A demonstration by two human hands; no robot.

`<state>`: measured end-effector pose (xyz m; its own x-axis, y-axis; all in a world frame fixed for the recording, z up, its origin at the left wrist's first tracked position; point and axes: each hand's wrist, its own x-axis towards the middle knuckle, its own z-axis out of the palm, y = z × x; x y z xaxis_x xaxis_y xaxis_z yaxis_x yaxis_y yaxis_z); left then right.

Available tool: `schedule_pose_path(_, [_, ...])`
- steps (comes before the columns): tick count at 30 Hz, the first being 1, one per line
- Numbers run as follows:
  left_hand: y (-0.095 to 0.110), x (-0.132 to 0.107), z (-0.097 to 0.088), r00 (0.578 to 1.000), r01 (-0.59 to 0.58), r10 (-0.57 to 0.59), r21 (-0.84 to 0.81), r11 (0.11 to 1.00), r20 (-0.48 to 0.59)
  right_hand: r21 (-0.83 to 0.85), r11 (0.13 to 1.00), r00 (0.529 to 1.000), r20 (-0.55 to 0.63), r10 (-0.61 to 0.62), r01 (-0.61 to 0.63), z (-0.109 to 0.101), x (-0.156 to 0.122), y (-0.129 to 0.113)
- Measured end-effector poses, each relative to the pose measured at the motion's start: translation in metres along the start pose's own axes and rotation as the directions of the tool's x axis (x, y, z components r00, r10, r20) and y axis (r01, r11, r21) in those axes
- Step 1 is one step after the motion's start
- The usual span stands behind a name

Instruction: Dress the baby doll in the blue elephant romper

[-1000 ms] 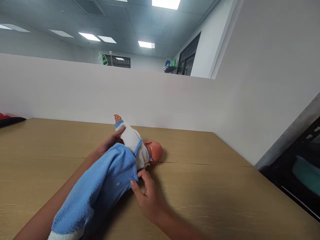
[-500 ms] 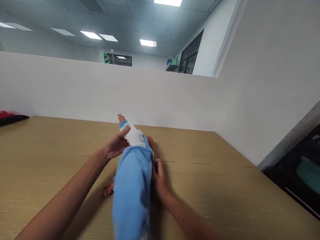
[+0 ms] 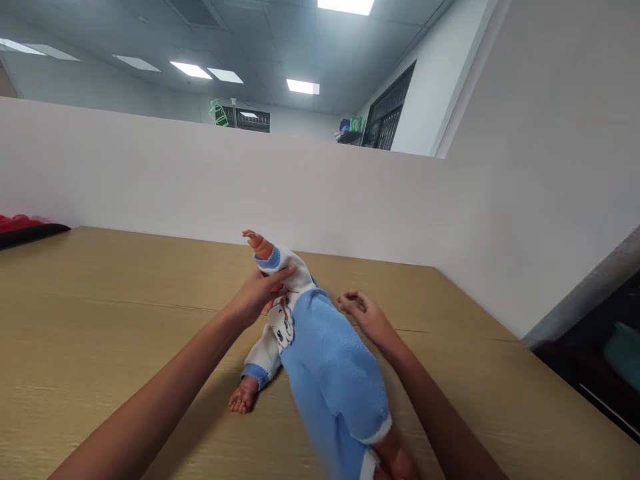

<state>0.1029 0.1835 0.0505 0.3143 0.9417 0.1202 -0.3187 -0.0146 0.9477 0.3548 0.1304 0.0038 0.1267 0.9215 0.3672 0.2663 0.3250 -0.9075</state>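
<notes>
A baby doll [image 3: 320, 347] in a white top and blue fleece trousers lies on the wooden table [image 3: 100, 307], legs toward me. Its head is hidden behind the body. One arm sticks up at the far end, the other rests on the table at the left. My left hand [image 3: 260, 293] is closed round the raised arm's white sleeve near the blue cuff. My right hand [image 3: 363, 313] hovers just right of the doll's trousers, fingers loosely curled with nothing in them, apart from the cloth.
A white partition [image 3: 200, 180] runs along the table's far edge and a white wall [image 3: 540, 167] closes the right side. A red and black object [image 3: 25, 230] lies at the far left. A dark opening [image 3: 600, 360] shows at the lower right.
The doll has been turned over; its trousers now spread toward me and one arm lies on the table. My right hand has let go of the blue cloth and moved right.
</notes>
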Motion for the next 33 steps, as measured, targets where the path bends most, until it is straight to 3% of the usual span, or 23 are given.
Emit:
schedule_pose_path(2, [-0.005, -0.001, 0.005, 1.000, -0.014, 0.014, 0.025, 1.000, 0.006, -0.021, 0.999, 0.996, 0.080, -0.035, 0.037, -0.008, -0.001, -0.028])
schedule_pose_path(5, [-0.014, -0.002, 0.008, 0.999, -0.032, 0.031, 0.077, 0.997, 0.011, -0.228, 0.951, 0.944, 0.299, -0.135, 0.208, -0.005, -0.011, -0.064])
schedule_pose_path(8, [-0.020, -0.004, 0.011, 0.996, -0.078, 0.074, 0.127, 0.989, 0.040, -0.338, 0.894, 0.912, 0.379, -0.158, 0.295, 0.004, -0.018, -0.076])
schedule_pose_path(13, [-0.020, -0.010, 0.023, 0.983, -0.181, 0.168, 0.225, 0.957, 0.075, -0.352, 0.906, 0.939, 0.324, -0.120, 0.237, 0.005, -0.011, -0.059])
schedule_pose_path(21, [-0.021, -0.014, 0.034, 0.976, -0.214, 0.192, 0.294, 0.932, 0.100, -0.335, 0.938, 0.944, 0.328, 0.021, 0.095, -0.007, 0.002, -0.027])
schedule_pose_path(27, [-0.031, -0.019, 0.041, 0.971, -0.233, 0.202, 0.321, 0.918, 0.127, -0.317, 0.948, 0.983, 0.167, 0.083, -0.026, -0.010, 0.014, 0.007])
schedule_pose_path(30, [-0.044, -0.017, 0.042, 0.935, -0.351, 0.305, 0.327, 0.878, 0.183, -0.275, 0.955, 0.983, 0.109, 0.146, -0.111, -0.013, 0.015, 0.006])
schedule_pose_path(33, [-0.057, -0.017, 0.041, 0.870, -0.487, 0.403, 0.361, 0.795, 0.284, -0.228, 0.955, 0.960, 0.164, 0.228, -0.188, -0.015, 0.011, -0.010])
